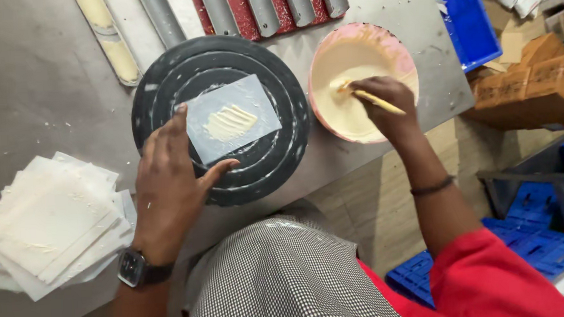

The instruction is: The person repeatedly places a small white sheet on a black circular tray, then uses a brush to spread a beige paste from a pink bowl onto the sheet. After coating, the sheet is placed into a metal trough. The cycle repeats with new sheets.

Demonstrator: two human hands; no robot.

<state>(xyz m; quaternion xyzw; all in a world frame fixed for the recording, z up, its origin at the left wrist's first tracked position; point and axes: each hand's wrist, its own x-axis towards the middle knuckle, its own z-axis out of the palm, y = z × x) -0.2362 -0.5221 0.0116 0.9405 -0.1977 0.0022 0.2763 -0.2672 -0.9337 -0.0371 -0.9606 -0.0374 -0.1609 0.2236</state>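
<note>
Clearly, pale batter streaks mark the translucent square sheet.

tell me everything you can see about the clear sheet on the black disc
The sheet is a small rectangle of thin, see-through film, like plastic or wax paper. It lies flat, turned slightly askew, near the middle of the round black disc. A patch of cream paste in parallel ridged strokes sits at its centre; the edges look bare. The left hand pins its left edge, a fingertip at the upper left corner and the thumb at the lower edge. The right hand is away at the pink bowl.
</note>
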